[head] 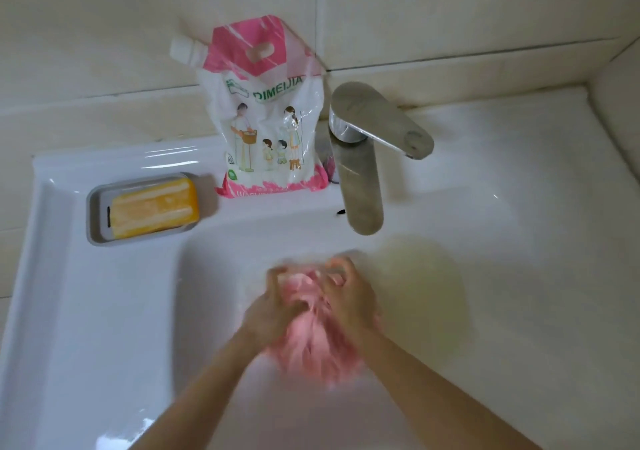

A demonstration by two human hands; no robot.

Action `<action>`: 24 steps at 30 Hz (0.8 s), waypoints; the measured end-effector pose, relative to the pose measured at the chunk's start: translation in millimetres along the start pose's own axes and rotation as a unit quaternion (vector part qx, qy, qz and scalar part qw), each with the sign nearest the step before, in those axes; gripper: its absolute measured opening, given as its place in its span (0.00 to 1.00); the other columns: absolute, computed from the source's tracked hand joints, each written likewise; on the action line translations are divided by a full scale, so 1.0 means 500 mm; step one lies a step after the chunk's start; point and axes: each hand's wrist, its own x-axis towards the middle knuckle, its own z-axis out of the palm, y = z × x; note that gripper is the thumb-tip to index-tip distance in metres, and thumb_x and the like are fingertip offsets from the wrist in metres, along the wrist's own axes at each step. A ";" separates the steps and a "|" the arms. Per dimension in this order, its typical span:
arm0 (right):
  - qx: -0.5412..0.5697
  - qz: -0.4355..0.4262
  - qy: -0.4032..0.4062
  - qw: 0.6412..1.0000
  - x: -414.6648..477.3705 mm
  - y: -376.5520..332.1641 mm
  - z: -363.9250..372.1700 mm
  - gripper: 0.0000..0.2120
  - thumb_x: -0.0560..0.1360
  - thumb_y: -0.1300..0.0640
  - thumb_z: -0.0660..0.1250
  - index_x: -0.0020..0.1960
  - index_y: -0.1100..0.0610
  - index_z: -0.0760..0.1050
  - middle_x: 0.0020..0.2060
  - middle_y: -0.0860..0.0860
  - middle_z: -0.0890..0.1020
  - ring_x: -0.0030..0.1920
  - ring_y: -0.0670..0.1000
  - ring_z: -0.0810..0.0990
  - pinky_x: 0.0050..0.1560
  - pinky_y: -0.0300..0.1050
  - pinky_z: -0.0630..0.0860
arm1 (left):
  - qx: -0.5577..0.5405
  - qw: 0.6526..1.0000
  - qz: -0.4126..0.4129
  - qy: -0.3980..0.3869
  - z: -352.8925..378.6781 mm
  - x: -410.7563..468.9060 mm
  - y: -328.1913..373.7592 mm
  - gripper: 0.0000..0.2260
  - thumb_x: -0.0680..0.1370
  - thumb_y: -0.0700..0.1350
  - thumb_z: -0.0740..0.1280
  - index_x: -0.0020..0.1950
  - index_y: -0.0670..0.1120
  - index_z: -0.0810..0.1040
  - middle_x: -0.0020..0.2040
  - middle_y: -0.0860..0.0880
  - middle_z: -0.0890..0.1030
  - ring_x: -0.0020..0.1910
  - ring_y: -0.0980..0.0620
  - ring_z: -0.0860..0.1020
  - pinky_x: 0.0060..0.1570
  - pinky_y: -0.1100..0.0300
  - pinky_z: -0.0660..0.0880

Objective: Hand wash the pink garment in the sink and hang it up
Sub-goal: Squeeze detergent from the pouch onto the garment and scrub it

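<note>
Two hands are closed on the pink garment over the sink basin: the left hand and right hand grip bunched cloth. Scrubbing is judged in hand; rinsing under the faucet is called for next.

Lit softly, evenly. Glare streaks on the glossy white ceramic sink left of the dull steel tap. Below the tap, motion-smeared left hand, right hand, crumpled pink garment.
</note>
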 end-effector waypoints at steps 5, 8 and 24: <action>0.104 -0.043 -0.052 0.992 -0.071 0.001 -0.052 0.13 0.77 0.49 0.65 0.61 0.46 0.72 0.39 0.52 0.79 0.39 0.51 0.77 0.45 0.44 0.74 | -0.173 0.960 0.046 -0.217 -0.062 -0.073 -0.054 0.35 0.59 0.51 0.68 0.67 0.53 0.68 0.56 0.47 0.76 0.56 0.52 0.76 0.51 0.67 0.72; -0.194 -0.131 -0.010 0.972 -0.104 0.037 -0.033 0.14 0.76 0.41 0.61 0.59 0.42 0.75 0.54 0.49 0.75 0.52 0.50 0.76 0.51 0.45 0.76 | 0.028 0.997 0.012 -0.067 0.014 -0.080 -0.063 0.28 0.64 0.60 0.58 0.62 0.54 0.72 0.56 0.51 0.75 0.57 0.49 0.74 0.51 0.61 0.72; -0.172 -0.091 0.089 0.977 0.004 0.039 0.057 0.19 0.73 0.48 0.55 0.36 0.52 0.82 0.26 0.49 0.79 0.27 0.53 0.78 0.27 0.39 0.67 | 0.132 0.961 0.001 0.243 0.112 0.074 -0.025 0.22 0.77 0.54 0.45 0.49 0.48 0.77 0.43 0.46 0.82 0.43 0.49 0.77 0.45 0.56 0.75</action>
